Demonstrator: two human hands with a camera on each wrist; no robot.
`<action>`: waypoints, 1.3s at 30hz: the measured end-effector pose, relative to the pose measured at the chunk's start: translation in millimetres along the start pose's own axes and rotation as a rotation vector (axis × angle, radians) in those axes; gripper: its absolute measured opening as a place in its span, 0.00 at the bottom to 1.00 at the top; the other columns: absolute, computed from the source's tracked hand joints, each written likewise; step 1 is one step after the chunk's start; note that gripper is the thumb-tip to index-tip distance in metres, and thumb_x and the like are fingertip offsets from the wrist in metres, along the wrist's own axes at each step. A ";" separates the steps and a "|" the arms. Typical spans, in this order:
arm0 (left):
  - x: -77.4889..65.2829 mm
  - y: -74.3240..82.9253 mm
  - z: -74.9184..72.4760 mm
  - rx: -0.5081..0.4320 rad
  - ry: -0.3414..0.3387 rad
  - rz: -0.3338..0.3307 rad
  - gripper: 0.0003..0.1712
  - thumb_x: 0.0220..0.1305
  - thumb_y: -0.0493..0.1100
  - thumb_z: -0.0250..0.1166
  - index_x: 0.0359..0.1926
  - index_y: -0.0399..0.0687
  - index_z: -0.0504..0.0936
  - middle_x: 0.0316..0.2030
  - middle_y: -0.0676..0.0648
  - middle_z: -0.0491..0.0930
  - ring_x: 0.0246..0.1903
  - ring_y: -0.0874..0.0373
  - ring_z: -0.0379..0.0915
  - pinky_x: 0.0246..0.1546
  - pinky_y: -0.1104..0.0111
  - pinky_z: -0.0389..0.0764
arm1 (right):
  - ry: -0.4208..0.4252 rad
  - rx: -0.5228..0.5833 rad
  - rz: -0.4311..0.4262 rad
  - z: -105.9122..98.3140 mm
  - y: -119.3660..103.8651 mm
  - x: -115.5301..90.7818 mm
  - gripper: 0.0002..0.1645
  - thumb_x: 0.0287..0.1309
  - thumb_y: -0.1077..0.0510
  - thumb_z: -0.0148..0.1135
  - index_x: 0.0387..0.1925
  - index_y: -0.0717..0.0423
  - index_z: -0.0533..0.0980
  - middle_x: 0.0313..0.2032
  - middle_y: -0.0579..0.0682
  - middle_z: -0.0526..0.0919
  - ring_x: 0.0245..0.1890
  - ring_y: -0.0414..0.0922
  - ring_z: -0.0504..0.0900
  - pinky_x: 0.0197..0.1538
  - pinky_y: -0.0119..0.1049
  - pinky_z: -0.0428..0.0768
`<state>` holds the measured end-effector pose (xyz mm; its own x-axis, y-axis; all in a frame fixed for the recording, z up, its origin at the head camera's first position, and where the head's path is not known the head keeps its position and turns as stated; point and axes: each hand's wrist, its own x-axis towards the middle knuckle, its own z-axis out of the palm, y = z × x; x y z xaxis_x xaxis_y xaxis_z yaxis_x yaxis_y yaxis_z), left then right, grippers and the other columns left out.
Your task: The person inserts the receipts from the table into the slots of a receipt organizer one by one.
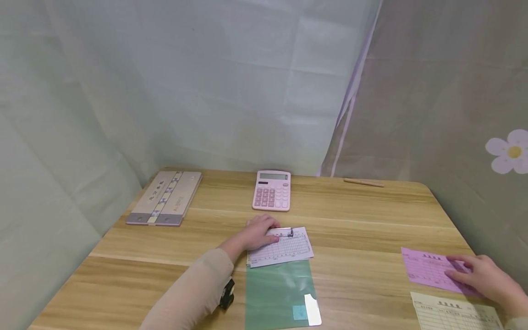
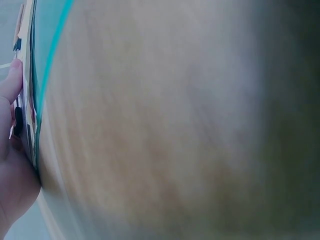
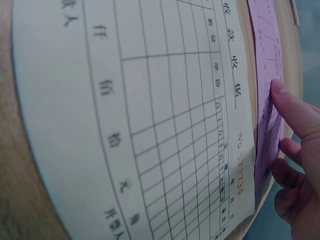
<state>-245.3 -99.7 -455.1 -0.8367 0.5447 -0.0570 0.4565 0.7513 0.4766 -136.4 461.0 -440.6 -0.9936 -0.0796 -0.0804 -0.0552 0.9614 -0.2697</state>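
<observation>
A green clipboard (image 1: 276, 293) lies on the table with a white printed receipt slip (image 1: 284, 250) on top, under a metal clip (image 1: 284, 232). My left hand (image 1: 257, 233) holds the clipboard at its clip end. Its thumb (image 2: 14, 80) lies over the papers, while the other fingers reach round the clip's far side, partly hidden. On the right, my right hand (image 1: 484, 277) touches a pink receipt slip (image 1: 425, 268) with its fingertips, the slip flat on the table. Just nearer lies a pale yellow receipt slip (image 1: 449, 314), large in the right wrist view.
A pink calculator (image 1: 271, 190) stands beyond the clipboard. A flat boxed notebook (image 1: 165, 197) with a patterned band lies at the back left. The pen-like stick (image 1: 364, 183) is near the back edge. Curtains (image 1: 231, 91) hang close behind the table (image 1: 350, 229).
</observation>
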 end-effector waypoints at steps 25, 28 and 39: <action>-1.9 -0.6 1.8 -0.001 0.001 0.006 0.21 0.60 0.55 0.63 0.52 0.54 0.75 0.50 0.53 0.71 0.51 0.55 0.63 0.53 0.56 0.60 | 0.033 -0.019 -0.057 14.2 -49.3 23.2 0.38 0.51 0.35 0.62 0.51 0.62 0.77 0.37 0.62 0.73 0.36 0.57 0.73 0.36 0.53 0.69; -1.4 -0.1 1.7 -0.004 0.004 0.008 0.21 0.60 0.55 0.63 0.52 0.54 0.75 0.49 0.53 0.71 0.51 0.54 0.63 0.53 0.56 0.60 | 0.037 -0.006 -0.046 14.2 -55.1 24.9 0.39 0.50 0.34 0.63 0.51 0.62 0.77 0.35 0.60 0.71 0.34 0.55 0.71 0.33 0.47 0.69; 0.5 -0.8 1.5 0.000 0.007 -0.001 0.21 0.60 0.55 0.62 0.52 0.54 0.75 0.49 0.54 0.71 0.52 0.55 0.64 0.54 0.56 0.60 | 0.012 -0.005 0.041 10.0 -59.2 27.0 0.48 0.48 0.28 0.60 0.56 0.63 0.71 0.38 0.67 0.68 0.36 0.58 0.68 0.30 0.52 0.69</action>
<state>-245.6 -99.4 -456.8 -0.8389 0.5418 -0.0515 0.4562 0.7517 0.4763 -159.0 399.2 -436.3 -0.9962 -0.0369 -0.0793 -0.0149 0.9650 -0.2620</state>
